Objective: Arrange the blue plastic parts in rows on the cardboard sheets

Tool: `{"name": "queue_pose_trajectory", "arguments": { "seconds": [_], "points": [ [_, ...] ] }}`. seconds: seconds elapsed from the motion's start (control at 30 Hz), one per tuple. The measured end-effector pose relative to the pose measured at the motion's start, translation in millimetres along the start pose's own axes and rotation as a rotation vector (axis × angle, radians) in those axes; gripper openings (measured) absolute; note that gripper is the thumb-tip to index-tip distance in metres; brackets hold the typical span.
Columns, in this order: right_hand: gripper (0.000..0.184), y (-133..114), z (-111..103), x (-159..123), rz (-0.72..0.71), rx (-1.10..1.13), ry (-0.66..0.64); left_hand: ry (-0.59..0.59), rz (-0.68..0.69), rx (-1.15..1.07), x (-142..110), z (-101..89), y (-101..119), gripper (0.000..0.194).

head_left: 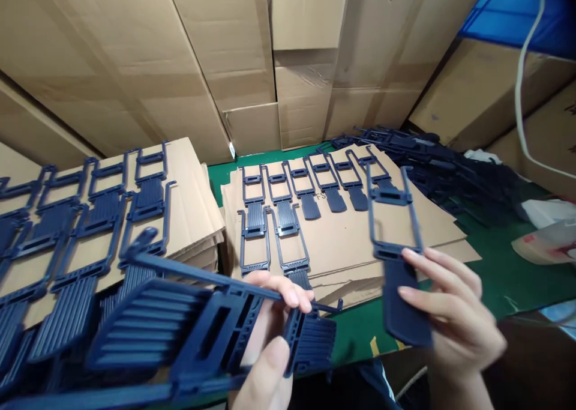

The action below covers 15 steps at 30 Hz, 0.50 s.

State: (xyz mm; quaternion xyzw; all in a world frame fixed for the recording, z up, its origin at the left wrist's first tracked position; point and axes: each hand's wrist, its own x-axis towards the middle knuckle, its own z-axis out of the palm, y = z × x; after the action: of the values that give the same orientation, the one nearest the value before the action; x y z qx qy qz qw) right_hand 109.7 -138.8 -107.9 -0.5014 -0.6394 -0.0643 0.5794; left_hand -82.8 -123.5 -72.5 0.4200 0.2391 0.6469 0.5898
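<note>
My left hand [270, 344] grips a stack of dark blue plastic frame parts [202, 326] low in the view, thumb under, fingers over the top bar. My right hand [450, 314] pinches a single blue plastic part [398, 242] by its solid flat end, its open frame pointing up and away over the cardboard. Both hands are closed on their parts.
Rows of the same blue parts lie on a cardboard sheet stack [342, 242] in the middle and on another cardboard stack [189, 200] at left. A loose heap of blue parts [450, 164] sits at back right on the green table [508, 272]. Cardboard boxes [252, 56] wall the back.
</note>
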Motion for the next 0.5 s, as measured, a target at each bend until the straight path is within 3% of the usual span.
{"name": "queue_pose_trajectory", "arguments": {
  "seconds": [0.1,0.23,0.5],
  "points": [
    [0.024,12,19,-9,-0.169,-0.009,-0.089,0.051,-0.064,-0.154,8,-7.5,-8,0.029],
    [0.034,22,34,-31,-0.12,0.1,-0.121,0.14,-0.131,-0.334,15,-6.4,-18,0.026],
    [0.025,30,47,-52,-0.074,0.018,-0.124,0.089,-0.124,-0.365,12,-1.7,-17,0.03]
  ]
}}
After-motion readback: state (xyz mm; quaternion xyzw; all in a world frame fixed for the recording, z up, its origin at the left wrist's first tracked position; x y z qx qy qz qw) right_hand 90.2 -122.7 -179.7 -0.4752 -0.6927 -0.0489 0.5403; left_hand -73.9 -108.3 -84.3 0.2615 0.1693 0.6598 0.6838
